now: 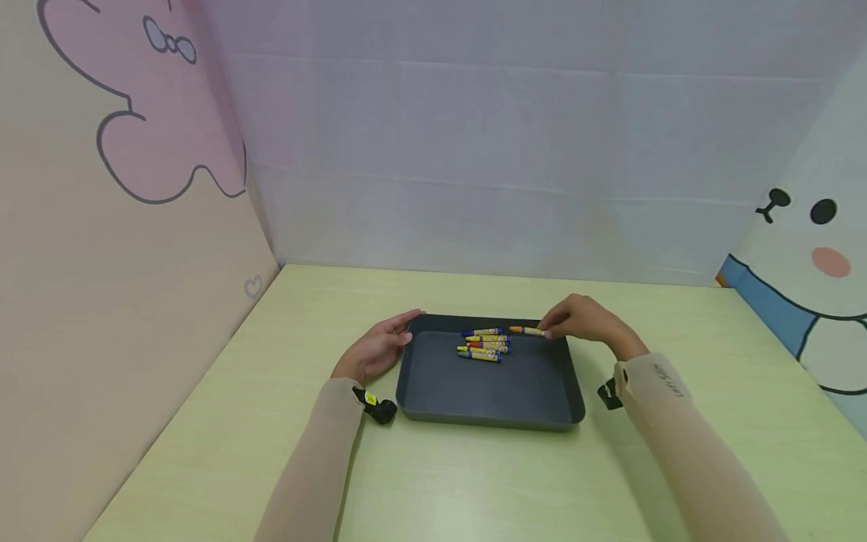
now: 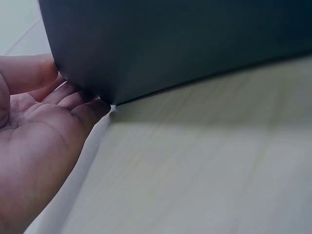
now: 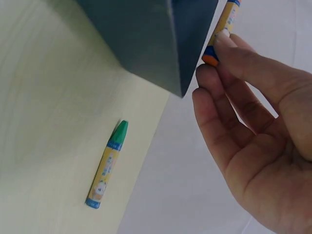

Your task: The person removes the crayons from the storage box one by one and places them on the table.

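Orange crayon [image 1: 524,330] is pinched by its rear end between thumb and fingers of the right hand [image 1: 588,319], held near the far-right corner of the gray tray [image 1: 524,391], tip pointed left; contact with the tray cannot be told. Left hand [image 1: 375,351] is rested against the far-left corner, fingers extended, thumb at the left rim. Several crayons [image 1: 484,349] are lined up in the tray toward its far edge. Green crayon [image 3: 107,165] is seen on the table [image 1: 433,489] outside the tray, near a table edge.
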